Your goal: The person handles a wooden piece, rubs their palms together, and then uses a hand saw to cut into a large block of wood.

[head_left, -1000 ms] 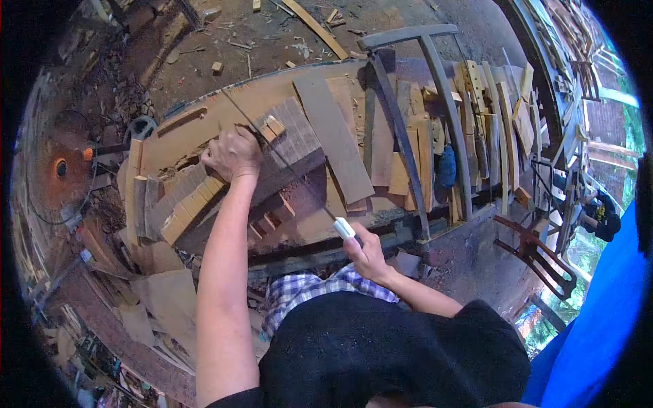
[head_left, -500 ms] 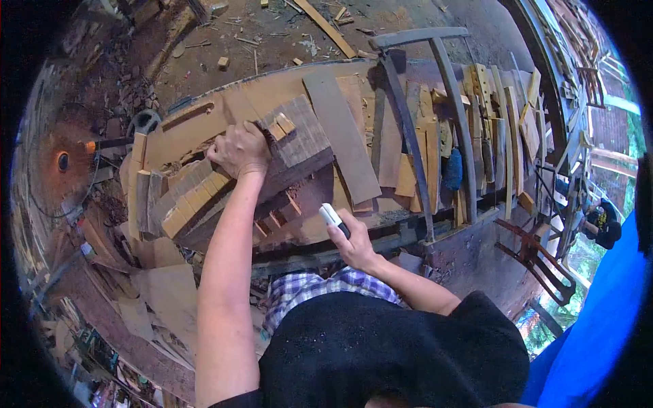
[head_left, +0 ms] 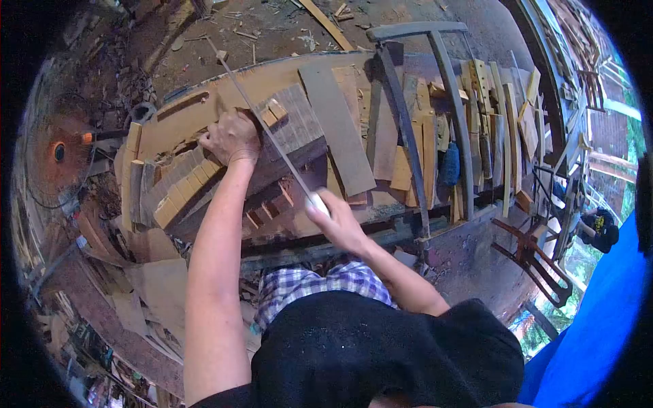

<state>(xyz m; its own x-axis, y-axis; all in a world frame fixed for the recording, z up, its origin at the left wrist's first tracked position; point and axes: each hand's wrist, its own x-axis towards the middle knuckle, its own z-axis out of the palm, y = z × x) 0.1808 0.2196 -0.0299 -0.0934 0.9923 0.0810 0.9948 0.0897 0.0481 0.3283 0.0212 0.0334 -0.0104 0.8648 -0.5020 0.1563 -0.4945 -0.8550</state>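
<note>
In the head view my left hand [head_left: 232,139] is closed over a wooden block on the bench, its fingertips partly hidden. Just right of it, two small light wood pieces [head_left: 274,113] sit on a wide greyish board [head_left: 294,126]. A row of cut wood segments [head_left: 183,194] slants away below my left hand. My right hand [head_left: 338,223] grips the white handle of a hand saw [head_left: 275,141]. The saw's long thin blade, seen nearly edge-on, points up and left, passing over the board beside my left hand.
Wooden strips and planks [head_left: 425,153] cover the bench's right half, with a bow-saw frame [head_left: 449,102] lying across them. A blue object [head_left: 449,165] lies among them. A fan [head_left: 60,152] stands at left. Another person [head_left: 600,228] is at far right.
My right hand has moved slightly left and up, and the saw blade now shows clearly across the board. My left hand stays on the wood.
</note>
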